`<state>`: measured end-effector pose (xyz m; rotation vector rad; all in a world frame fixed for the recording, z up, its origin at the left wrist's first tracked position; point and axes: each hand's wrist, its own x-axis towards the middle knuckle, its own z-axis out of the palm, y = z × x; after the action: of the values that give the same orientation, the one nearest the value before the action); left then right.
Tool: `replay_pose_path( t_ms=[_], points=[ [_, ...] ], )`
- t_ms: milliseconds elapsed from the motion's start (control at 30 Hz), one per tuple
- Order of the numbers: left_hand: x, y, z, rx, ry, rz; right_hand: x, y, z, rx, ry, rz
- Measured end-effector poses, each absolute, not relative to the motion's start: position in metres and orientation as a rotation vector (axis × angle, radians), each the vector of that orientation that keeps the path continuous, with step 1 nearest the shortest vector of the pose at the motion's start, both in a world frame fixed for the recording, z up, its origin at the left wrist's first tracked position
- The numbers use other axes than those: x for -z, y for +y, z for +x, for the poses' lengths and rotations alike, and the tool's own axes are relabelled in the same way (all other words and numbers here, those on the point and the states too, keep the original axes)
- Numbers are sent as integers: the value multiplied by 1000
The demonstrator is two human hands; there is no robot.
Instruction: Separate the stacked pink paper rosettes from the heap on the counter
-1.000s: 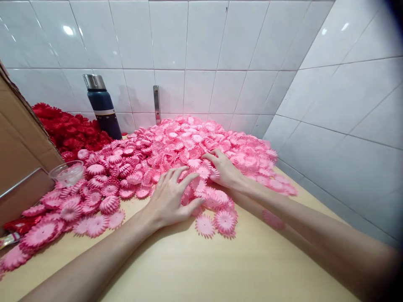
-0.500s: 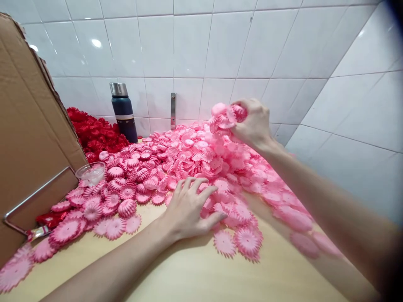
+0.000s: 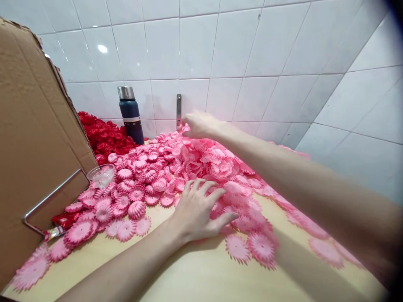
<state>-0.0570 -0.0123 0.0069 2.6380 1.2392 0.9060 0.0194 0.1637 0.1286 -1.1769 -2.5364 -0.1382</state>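
A large heap of pink scalloped flower-petal discs [image 3: 157, 167] covers the table in front of me. My left hand [image 3: 201, 209] lies palm down with its fingers spread, touching the near side of the heap and the pieces beside it. Over the back of the heap, near the wall, my right hand [image 3: 200, 124] is slightly smeared by motion. Its fingers are closed, and some pink petal pieces [image 3: 185, 128] show at the fingertips; how many it holds is hidden. Two flat petal discs [image 3: 261, 247] lie to the right of my left hand.
A dark blue bottle [image 3: 130, 115] stands before red petal pieces [image 3: 103, 136] at the back left. A cardboard box [image 3: 40, 126], a metal wire frame [image 3: 55, 195] and a clear plastic cup [image 3: 102, 175] are on the left. The tiled wall [image 3: 195, 46] bounds the back and right.
My right hand has moved left and slightly down over the heap with its pink pieces, which are now mostly hidden. My left hand stays spread at the heap. The view has shifted slightly.
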Motion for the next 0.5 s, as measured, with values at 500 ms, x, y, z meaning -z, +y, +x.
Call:
replay_pose_path(
  t_ms=[500],
  points=[
    [-1,-10,-58,-1001,1296,2696,-83,127,-47,-120,-2672,-688]
  ],
)
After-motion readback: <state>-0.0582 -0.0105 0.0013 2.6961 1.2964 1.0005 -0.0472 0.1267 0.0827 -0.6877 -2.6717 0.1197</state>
